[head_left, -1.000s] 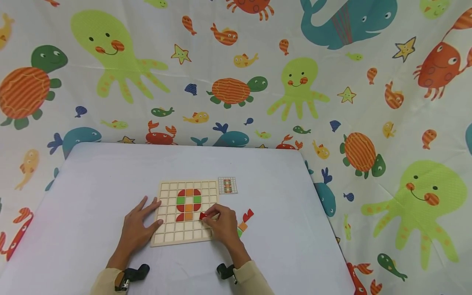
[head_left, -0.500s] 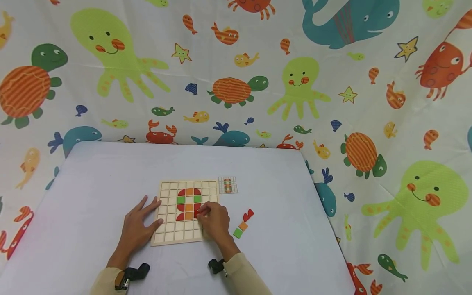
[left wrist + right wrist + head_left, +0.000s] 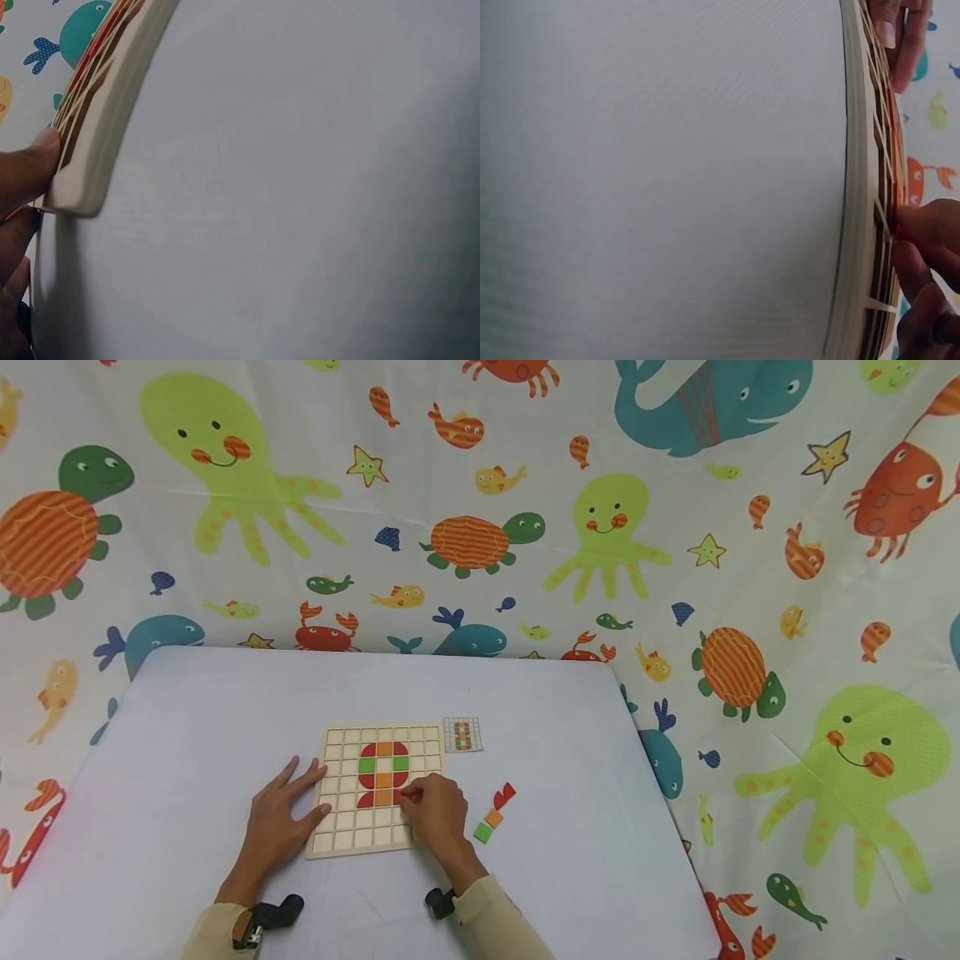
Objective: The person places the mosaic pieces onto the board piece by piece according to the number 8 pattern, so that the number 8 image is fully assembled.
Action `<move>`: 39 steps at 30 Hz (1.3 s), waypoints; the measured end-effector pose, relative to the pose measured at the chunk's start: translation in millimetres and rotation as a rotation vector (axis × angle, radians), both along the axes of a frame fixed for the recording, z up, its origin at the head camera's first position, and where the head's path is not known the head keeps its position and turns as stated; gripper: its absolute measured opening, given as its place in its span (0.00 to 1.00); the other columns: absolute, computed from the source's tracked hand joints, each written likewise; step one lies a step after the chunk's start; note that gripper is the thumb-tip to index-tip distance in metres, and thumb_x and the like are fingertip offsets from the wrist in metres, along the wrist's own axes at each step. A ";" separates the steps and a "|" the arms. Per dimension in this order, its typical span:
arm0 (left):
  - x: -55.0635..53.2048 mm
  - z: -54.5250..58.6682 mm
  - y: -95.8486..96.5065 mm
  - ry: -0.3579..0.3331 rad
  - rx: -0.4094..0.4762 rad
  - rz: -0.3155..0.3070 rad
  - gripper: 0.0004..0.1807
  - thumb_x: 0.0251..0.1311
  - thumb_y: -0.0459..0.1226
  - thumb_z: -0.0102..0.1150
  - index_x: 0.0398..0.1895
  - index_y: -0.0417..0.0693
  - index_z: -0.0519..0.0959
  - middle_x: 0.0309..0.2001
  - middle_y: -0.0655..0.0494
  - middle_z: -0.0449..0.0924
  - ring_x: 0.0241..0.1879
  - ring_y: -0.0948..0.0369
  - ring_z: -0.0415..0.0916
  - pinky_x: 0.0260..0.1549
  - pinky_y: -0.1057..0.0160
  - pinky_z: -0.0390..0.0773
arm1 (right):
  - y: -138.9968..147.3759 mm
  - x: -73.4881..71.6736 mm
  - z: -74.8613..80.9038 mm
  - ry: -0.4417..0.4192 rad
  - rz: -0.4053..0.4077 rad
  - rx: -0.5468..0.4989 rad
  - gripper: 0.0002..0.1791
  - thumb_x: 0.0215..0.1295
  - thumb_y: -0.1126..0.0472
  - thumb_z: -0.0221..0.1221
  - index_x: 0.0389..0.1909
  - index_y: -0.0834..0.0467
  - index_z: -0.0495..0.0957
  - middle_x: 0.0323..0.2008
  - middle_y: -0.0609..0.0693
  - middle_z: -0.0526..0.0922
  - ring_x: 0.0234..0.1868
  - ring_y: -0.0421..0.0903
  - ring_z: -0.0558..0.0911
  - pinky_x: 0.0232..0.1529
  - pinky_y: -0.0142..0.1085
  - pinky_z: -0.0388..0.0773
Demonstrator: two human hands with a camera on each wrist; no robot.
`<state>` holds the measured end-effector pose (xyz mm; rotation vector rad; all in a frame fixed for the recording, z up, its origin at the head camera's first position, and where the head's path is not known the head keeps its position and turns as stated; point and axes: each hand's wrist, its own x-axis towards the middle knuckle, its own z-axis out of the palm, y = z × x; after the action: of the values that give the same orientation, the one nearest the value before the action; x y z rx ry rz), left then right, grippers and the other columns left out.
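Pinching a small red piece (image 3: 399, 795) between thumb and fingertips of the right hand (image 3: 438, 810), almost closed, below the centre of the head view. Mostly covered by the fingers, at the cell just right of the lowest orange tile (image 3: 383, 797); cannot tell whether fully seated. Looks light and stiff, probably not fragile, perhaps slippery on its flat face; likely best taken by opposite edges, with the underside left free. Can see round it a shallow wooden board (image 3: 345, 841), divided into square cells, in the lower middle of the frame. Holds red tiles (image 3: 400, 749) and orange ones in the cells nearby, plus green tiles (image 3: 367, 766) on either side of a bare cell. Seems rigid and heavier than any tile, so easiest to grasp by the rim. Touching its left edge with the left hand (image 3: 283, 814), fingers spread and fairly straight, thumb on the rim in the left wrist view's upper left. Farther right, can find two loose red tiles (image 3: 509, 791), a loose orange tile (image 3: 493, 817) and a loose green tile (image 3: 483, 832), and above them a small pattern card (image 3: 462, 735), all on the white table (image 3: 585, 735).
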<state>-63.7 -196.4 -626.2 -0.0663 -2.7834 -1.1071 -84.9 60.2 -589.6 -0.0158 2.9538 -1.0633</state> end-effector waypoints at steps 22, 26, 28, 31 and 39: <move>-0.9 1.8 1.3 0.004 -0.006 0.004 0.35 0.58 0.39 0.74 0.71 0.44 0.77 0.75 0.36 0.71 0.80 0.34 0.57 0.68 0.21 0.55 | 65.4 -2.7 1.5 0.086 -0.071 -0.195 0.03 0.64 0.57 0.75 0.37 0.47 0.90 0.29 0.42 0.88 0.25 0.34 0.74 0.26 0.28 0.71; -0.4 1.4 1.4 -0.005 -0.008 0.004 0.35 0.59 0.39 0.74 0.71 0.44 0.77 0.76 0.35 0.70 0.80 0.33 0.57 0.68 0.21 0.55 | 82.1 -2.3 1.1 0.033 -0.097 -0.199 0.02 0.66 0.58 0.73 0.38 0.47 0.90 0.30 0.41 0.88 0.25 0.34 0.74 0.27 0.29 0.71; -0.5 1.1 1.4 -0.009 -0.011 0.006 0.35 0.59 0.39 0.74 0.71 0.44 0.77 0.76 0.35 0.70 0.80 0.33 0.57 0.68 0.20 0.55 | 89.1 -1.5 0.3 0.009 -0.094 -0.186 0.03 0.66 0.59 0.72 0.38 0.47 0.91 0.30 0.41 0.87 0.24 0.34 0.74 0.27 0.28 0.71; -0.4 1.1 1.4 -0.009 -0.011 0.008 0.35 0.59 0.39 0.74 0.71 0.44 0.77 0.76 0.36 0.70 0.80 0.33 0.57 0.68 0.20 0.55 | 97.2 0.3 -0.9 -0.024 -0.069 -0.170 0.06 0.63 0.62 0.74 0.39 0.48 0.91 0.29 0.42 0.87 0.25 0.37 0.74 0.26 0.29 0.70; -0.2 0.9 1.4 -0.004 -0.009 0.002 0.35 0.59 0.39 0.74 0.71 0.44 0.77 0.75 0.37 0.71 0.81 0.34 0.56 0.69 0.20 0.55 | 102.6 6.0 -4.4 -0.097 -0.024 -0.070 0.14 0.52 0.61 0.81 0.39 0.47 0.92 0.30 0.39 0.85 0.32 0.37 0.76 0.33 0.31 0.69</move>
<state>-63.8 -195.0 -625.3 -0.0628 -2.7915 -1.0947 -78.9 162.8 -594.1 0.0692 2.8367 -1.1356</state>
